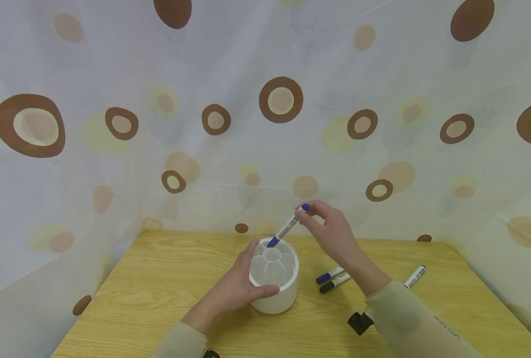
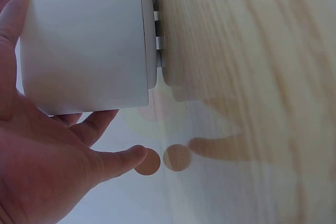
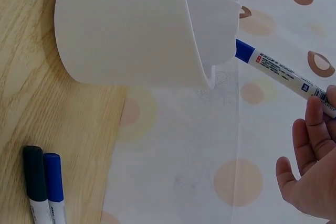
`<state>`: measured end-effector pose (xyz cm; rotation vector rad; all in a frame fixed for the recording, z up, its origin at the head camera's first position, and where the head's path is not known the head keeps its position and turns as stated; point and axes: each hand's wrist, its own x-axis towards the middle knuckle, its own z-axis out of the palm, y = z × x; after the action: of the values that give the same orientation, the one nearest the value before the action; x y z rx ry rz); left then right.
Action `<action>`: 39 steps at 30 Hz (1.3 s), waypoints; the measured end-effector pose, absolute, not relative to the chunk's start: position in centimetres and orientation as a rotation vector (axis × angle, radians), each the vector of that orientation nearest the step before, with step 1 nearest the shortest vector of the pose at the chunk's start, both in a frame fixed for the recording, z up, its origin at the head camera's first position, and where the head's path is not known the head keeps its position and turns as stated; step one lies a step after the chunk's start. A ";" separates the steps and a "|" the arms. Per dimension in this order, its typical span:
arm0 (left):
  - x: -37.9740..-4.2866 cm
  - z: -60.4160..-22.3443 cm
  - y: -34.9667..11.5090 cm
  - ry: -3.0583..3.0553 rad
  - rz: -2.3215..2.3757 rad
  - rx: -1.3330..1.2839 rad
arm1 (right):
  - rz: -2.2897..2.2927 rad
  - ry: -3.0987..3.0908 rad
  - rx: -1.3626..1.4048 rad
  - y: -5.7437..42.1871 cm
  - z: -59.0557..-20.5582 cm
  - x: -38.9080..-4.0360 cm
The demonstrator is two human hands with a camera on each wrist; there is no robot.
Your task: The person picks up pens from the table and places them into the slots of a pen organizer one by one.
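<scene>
Closest in is a pale right sleeve [image 1: 417,318], with the left hand [image 1: 234,286] off to its left. That one's wrapped round the holder [image 1: 285,298]: thumb hooked over the near rim, other fingers spread round the side, and in the left wrist view one of them sticks out clear of the wall. Holder's a white round tub standing upright on the worktop [image 1: 158,278], split into petal-like compartments around a ring in the middle.

Just right of it, the black-capped pen [image 1: 334,283] and blue-capped pen [image 1: 329,275] lie side by side, caps pointing at the holder. Third pen [image 1: 414,277] pokes out past the sleeve, dark blue end aimed away to the far right.

Now the pen [image 1: 288,227] in play: long axis on a slant, blue cap down and left at the mouth of a far-side compartment, other blue end up and right. Can't really tell how deep the cap sits. The right hand [image 1: 330,226] pinches that upper end between thumb and fingertips, rest of the fingers loosely bent. Behind everything hangs a white curtain [image 1: 247,59] with brown and beige circles.
</scene>
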<state>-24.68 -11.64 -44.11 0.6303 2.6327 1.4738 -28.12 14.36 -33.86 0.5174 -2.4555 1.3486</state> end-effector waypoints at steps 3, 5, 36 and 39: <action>-24.7 -44.1 -11.7 2.630 1.474 0.629 | 1.343 -2.455 0.533 14.1 -34.0 -28.2; -24.6 -44.1 -11.7 2.623 1.478 0.624 | 1.342 -2.458 0.536 13.8 -34.1 -28.3; -24.9 -44.5 -11.8 2.607 1.500 0.663 | 1.315 -2.538 0.599 14.1 -36.2 -28.0; -24.9 -44.6 -11.8 2.616 1.491 0.651 | 1.311 -2.540 0.586 14.7 -36.4 -27.7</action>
<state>-24.92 -11.76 -44.57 0.6509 2.6163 1.4912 -27.68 14.68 -36.37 0.5860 -2.5405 1.3114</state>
